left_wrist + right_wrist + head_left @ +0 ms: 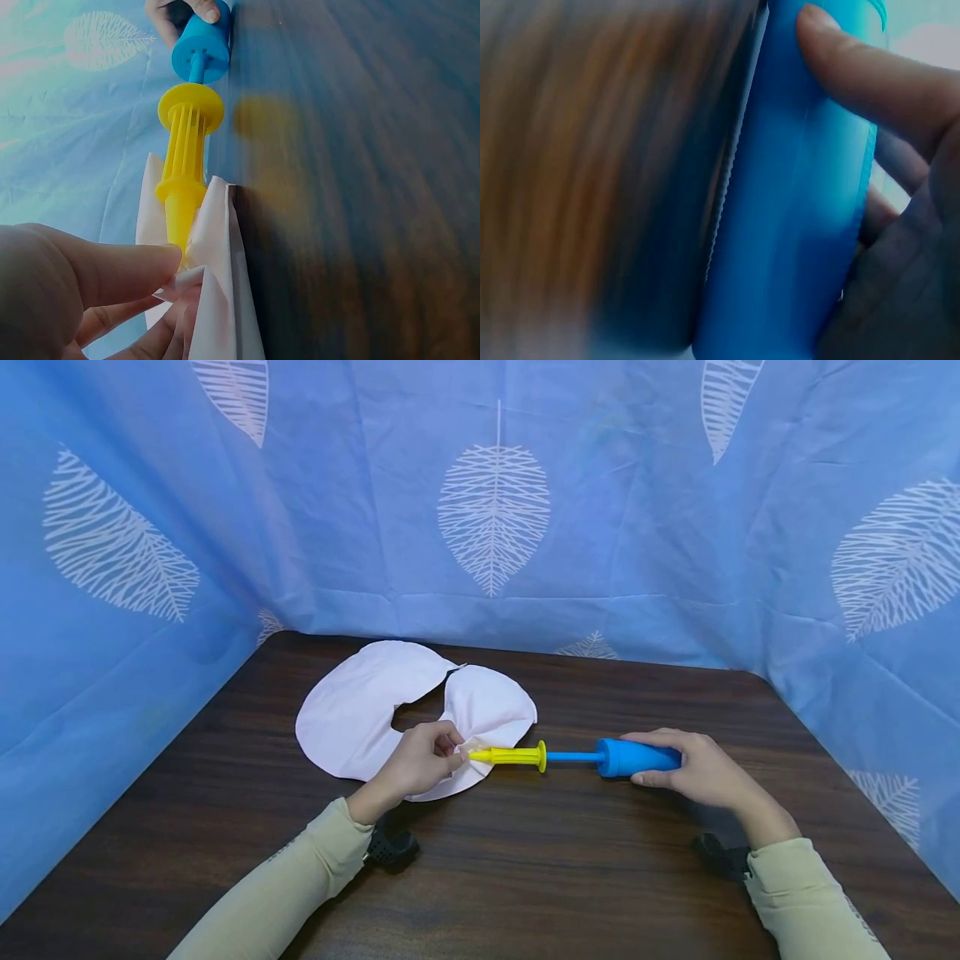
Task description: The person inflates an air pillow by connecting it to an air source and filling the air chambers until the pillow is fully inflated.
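A blue and yellow hand pump [637, 758] lies across the middle of the scene, its blue rod showing between the barrel and the yellow nozzle part. My right hand [693, 764] grips the blue barrel, thumb on the near side, as the right wrist view also shows. The yellow tip meets the valve area of a pale pink, U-shaped inflatable neck pillow [352, 710], which looks mostly flat and creased. With thumb and fingers my left hand [422, 760] pinches the pillow's material at that tip. How far the tip sits inside the valve is hidden by the thumb [142, 274] and folds.
Beneath everything is a dark wood-grain table [525, 877]. A blue cloth with white leaf prints [622, 527] hangs behind and along both sides. Black straps [393, 850] sit at both wrists, by the pale green sleeves.
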A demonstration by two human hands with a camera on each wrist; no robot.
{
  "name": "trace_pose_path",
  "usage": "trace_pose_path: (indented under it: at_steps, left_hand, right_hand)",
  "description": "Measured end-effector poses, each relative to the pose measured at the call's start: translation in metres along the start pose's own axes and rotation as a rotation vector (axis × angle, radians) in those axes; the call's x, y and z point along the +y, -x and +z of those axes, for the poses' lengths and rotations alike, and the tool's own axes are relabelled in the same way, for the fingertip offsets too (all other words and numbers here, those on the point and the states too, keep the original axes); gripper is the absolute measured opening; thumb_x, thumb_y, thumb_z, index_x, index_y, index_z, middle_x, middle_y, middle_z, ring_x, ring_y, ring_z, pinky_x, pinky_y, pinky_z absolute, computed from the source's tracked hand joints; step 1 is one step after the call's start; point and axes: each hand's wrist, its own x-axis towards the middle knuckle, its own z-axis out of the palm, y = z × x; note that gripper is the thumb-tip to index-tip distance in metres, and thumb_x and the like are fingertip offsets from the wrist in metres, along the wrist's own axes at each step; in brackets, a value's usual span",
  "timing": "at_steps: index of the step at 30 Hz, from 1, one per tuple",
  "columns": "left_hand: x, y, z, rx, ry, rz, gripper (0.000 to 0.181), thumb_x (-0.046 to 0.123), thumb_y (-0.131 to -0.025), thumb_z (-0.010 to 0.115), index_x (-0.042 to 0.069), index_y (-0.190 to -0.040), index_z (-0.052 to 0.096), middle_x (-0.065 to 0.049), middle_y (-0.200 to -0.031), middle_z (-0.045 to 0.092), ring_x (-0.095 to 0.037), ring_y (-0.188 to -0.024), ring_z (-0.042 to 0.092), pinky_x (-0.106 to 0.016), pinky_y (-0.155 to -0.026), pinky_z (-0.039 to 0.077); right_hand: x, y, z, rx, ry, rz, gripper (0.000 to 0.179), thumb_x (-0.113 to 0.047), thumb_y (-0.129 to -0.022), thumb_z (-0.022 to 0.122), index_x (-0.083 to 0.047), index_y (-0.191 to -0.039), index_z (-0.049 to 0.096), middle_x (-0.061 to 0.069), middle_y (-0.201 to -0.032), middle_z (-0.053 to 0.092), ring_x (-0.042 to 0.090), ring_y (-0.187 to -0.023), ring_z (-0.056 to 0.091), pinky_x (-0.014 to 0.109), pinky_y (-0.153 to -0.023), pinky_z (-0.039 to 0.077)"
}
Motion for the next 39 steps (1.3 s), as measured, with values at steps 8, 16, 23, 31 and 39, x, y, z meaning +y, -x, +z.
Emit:
trace_pose_path:
  at_steps: [8, 16, 23, 31, 39]
  left_hand:
    - [0.0, -0.001, 0.001, 0.014, -0.025, 0.007, 0.006, 0.002, -0.095, 0.076, 0.005, -0.099, 0.074, -0.009, -0.085, 0.066, -0.013, -0.066, 0.065, -0.024, -0.062, 0.048]
    - [0.0, -0.001, 0.0, 0.013, -0.026, 0.004, 0.005, 0.003, -0.096, 0.076, 0.006, -0.099, 0.074, -0.008, -0.085, 0.066, -0.014, -0.067, 0.064, -0.024, -0.061, 0.048]
    - [-0.002, -0.001, 0.001, 0.011, -0.041, 0.009, 0.005, 0.004, -0.095, 0.076, 0.006, -0.099, 0.074, -0.007, -0.084, 0.066, -0.014, -0.067, 0.064, -0.024, -0.061, 0.047]
    - [-0.003, 0.0, 0.001, 0.022, -0.041, 0.003, 0.004, 0.004, -0.095, 0.076, 0.006, -0.098, 0.075, -0.007, -0.083, 0.066, -0.012, -0.066, 0.063, -0.024, -0.061, 0.047]
    - [-0.004, 0.0, 0.001, 0.034, -0.023, -0.023, 0.005, 0.004, -0.094, 0.077, 0.007, -0.097, 0.075, -0.006, -0.083, 0.065, -0.013, -0.067, 0.062, -0.024, -0.062, 0.047]
  right_hand:
    - [0.022, 0.009, -0.015, -0.016, -0.01, 0.103, 0.067, -0.043, -0.091, 0.085, -0.019, -0.15, 0.065, 0.031, -0.153, 0.057, 0.054, -0.127, 0.057, 0.062, -0.088, 0.053]
    - [0.033, 0.012, -0.02, 0.008, -0.002, 0.132, 0.066, -0.042, -0.091, 0.085, -0.018, -0.149, 0.065, 0.031, -0.151, 0.058, 0.053, -0.126, 0.057, 0.062, -0.087, 0.051]
    - [0.033, 0.013, -0.018, 0.018, -0.011, 0.132, 0.065, -0.041, -0.091, 0.085, -0.017, -0.148, 0.066, 0.032, -0.151, 0.057, 0.054, -0.125, 0.055, 0.066, -0.087, 0.051]
    - [0.028, 0.012, -0.015, 0.025, -0.019, 0.141, 0.063, -0.039, -0.092, 0.084, -0.017, -0.148, 0.066, 0.031, -0.151, 0.058, 0.054, -0.127, 0.055, 0.066, -0.089, 0.05]
    - [0.016, 0.011, -0.01, 0.033, -0.02, 0.144, 0.064, -0.037, -0.09, 0.086, -0.016, -0.148, 0.066, 0.029, -0.149, 0.06, 0.053, -0.128, 0.054, 0.065, -0.089, 0.05]
